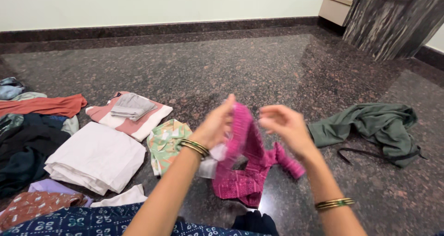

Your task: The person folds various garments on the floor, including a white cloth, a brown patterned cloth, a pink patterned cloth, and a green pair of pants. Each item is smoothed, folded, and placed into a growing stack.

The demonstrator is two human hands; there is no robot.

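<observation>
the left hand is raised above the dark speckled stone floor, its fingers pinched closed on the top edge of a pink patterned cloth. the right hand is just beside it at the same height, fingers curled near the same edge of the cloth; whether it actually grips the fabric cannot be told, since the motion blurs it. both wrists wear gold and green bangles. the pink cloth hangs down between the two forearms and its lower part rests crumpled on the floor in the near middle, close to the person's lap.

left of the cloth, on the floor, lies a folded green and peach patterned piece, and beyond it a folded pink and white striped garment with a small grey folded cloth on top. nearer the left edge sits a stack of folded white fabric, with a rust orange cloth and dark clothes heaped behind it. a lilac piece and a brown printed piece lie at the near left corner. well apart to the right, a crumpled dark green garment with a black strap lies on the floor. a dark wooden cabinet stands at the far right corner.
</observation>
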